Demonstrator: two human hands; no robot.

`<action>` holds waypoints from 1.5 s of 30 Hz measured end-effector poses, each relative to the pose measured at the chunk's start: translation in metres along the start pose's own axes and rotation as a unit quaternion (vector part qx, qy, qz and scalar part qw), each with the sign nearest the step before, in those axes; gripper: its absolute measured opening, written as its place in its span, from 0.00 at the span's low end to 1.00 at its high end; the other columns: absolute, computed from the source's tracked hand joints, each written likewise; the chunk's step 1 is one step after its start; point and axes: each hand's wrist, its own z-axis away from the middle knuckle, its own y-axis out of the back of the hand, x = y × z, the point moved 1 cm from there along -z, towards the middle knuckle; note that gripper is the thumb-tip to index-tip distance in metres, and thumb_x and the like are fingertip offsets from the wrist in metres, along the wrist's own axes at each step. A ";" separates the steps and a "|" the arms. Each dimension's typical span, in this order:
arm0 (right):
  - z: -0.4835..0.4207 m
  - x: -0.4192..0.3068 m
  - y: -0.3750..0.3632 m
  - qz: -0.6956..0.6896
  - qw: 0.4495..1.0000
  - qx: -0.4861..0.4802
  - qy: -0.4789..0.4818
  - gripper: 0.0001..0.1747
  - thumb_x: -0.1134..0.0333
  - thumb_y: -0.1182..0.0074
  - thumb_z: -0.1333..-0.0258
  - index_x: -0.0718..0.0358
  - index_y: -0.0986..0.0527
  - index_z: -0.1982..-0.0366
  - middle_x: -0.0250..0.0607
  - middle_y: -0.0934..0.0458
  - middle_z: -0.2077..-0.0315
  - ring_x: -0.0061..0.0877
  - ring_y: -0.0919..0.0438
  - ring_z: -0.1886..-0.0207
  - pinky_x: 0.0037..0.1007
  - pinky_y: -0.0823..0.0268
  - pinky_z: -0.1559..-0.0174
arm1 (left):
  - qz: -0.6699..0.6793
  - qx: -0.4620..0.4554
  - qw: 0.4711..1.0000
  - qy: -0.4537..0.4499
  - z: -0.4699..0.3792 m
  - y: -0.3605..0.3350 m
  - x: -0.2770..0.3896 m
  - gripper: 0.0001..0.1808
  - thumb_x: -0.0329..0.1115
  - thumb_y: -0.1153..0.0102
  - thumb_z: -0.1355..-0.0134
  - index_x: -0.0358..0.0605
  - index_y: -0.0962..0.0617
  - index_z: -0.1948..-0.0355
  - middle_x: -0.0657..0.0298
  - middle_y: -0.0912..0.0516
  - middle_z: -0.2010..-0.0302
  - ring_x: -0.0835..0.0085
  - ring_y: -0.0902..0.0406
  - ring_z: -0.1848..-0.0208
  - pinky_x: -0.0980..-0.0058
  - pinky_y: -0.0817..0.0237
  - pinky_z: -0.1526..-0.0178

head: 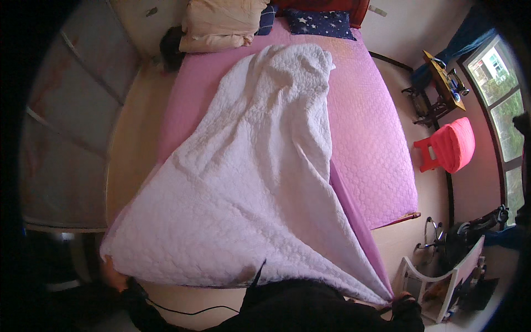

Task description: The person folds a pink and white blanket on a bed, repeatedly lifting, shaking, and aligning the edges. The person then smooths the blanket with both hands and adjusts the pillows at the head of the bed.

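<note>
A white quilted bedspread point(249, 178) with a pink edge spreads from the middle of the bed down to the foot, bunched and wrinkled at its upper end. Its lower left corner is in my left hand point(115, 276), slightly blurred. At the opposite lower corner, my right hand point(401, 298) grips the cloth, which is drawn into a narrow point there. Between the hands, the near edge runs just in front of my dark clothing. Beneath lies a pink quilted bed cover point(369, 137), showing on both sides of the white cloth.
Folded beige bedding point(224, 25) and a starry blue pillow point(319, 23) lie by the red headboard point(327, 5). A wardrobe point(79, 137) stands left. At right are a sewing machine table point(446, 83), a red stool point(427, 154) and a white-framed item point(450, 290). A black cable point(191, 313) hangs near me.
</note>
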 end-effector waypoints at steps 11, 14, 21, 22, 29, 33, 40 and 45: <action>-0.040 -0.061 0.095 -0.041 0.992 0.103 0.056 0.27 0.50 0.37 0.60 0.59 0.22 0.58 0.41 0.19 0.63 0.32 0.21 0.59 0.32 0.29 0.55 | -0.352 -0.178 0.913 -0.106 -0.080 -0.170 0.111 0.22 0.46 0.53 0.33 0.37 0.23 0.50 0.57 0.19 0.55 0.66 0.23 0.55 0.70 0.33 0.52; -0.042 -0.048 0.142 -0.048 0.986 0.145 0.061 0.25 0.52 0.37 0.58 0.59 0.22 0.59 0.41 0.20 0.63 0.31 0.21 0.60 0.31 0.29 0.56 | -0.074 -0.228 0.970 -0.029 -0.034 -0.209 0.180 0.20 0.43 0.54 0.33 0.37 0.24 0.51 0.57 0.20 0.54 0.69 0.25 0.53 0.70 0.34 0.51; 0.006 0.047 0.214 -0.107 0.967 0.221 0.066 0.20 0.56 0.39 0.54 0.61 0.23 0.61 0.41 0.20 0.65 0.30 0.22 0.61 0.29 0.29 0.57 | -0.323 -0.209 0.884 -0.267 0.036 -0.195 0.283 0.20 0.41 0.51 0.36 0.38 0.26 0.49 0.55 0.22 0.52 0.66 0.26 0.50 0.66 0.36 0.47; 0.019 0.058 0.218 -0.121 0.962 0.232 0.075 0.19 0.57 0.40 0.53 0.61 0.23 0.61 0.40 0.20 0.65 0.29 0.22 0.62 0.29 0.29 0.57 | -0.350 -0.198 0.876 -0.267 0.036 -0.191 0.287 0.20 0.40 0.51 0.36 0.38 0.26 0.49 0.55 0.22 0.52 0.66 0.26 0.50 0.66 0.36 0.46; 0.129 0.078 0.292 -0.257 0.861 0.349 0.266 0.14 0.61 0.41 0.49 0.62 0.23 0.63 0.40 0.21 0.67 0.28 0.22 0.63 0.28 0.29 0.58 | -0.458 -0.150 0.799 -0.360 0.008 -0.222 0.355 0.19 0.39 0.50 0.37 0.38 0.26 0.49 0.55 0.22 0.52 0.66 0.26 0.50 0.66 0.36 0.46; 0.198 0.046 0.351 -0.313 0.692 0.454 0.465 0.11 0.64 0.42 0.47 0.63 0.24 0.64 0.40 0.21 0.68 0.27 0.23 0.64 0.27 0.29 0.59 | -0.475 -0.128 0.754 -0.436 0.002 -0.274 0.423 0.19 0.38 0.50 0.37 0.38 0.25 0.49 0.55 0.22 0.51 0.65 0.26 0.49 0.66 0.36 0.46; 0.288 0.050 0.467 -0.065 0.432 0.848 0.300 0.22 0.70 0.52 0.39 0.63 0.33 0.43 0.50 0.27 0.49 0.35 0.30 0.43 0.34 0.40 0.40 | -0.463 -0.083 0.690 -0.550 0.033 -0.368 0.534 0.19 0.37 0.49 0.39 0.38 0.25 0.49 0.55 0.22 0.51 0.65 0.26 0.49 0.66 0.36 0.46; 0.270 0.136 0.548 -0.208 0.424 0.856 0.210 0.24 0.69 0.52 0.39 0.67 0.35 0.42 0.54 0.30 0.45 0.39 0.29 0.42 0.33 0.37 0.44 | -0.441 -0.072 0.673 -0.590 0.062 -0.388 0.570 0.19 0.36 0.49 0.39 0.39 0.25 0.49 0.55 0.22 0.50 0.64 0.26 0.49 0.66 0.36 0.45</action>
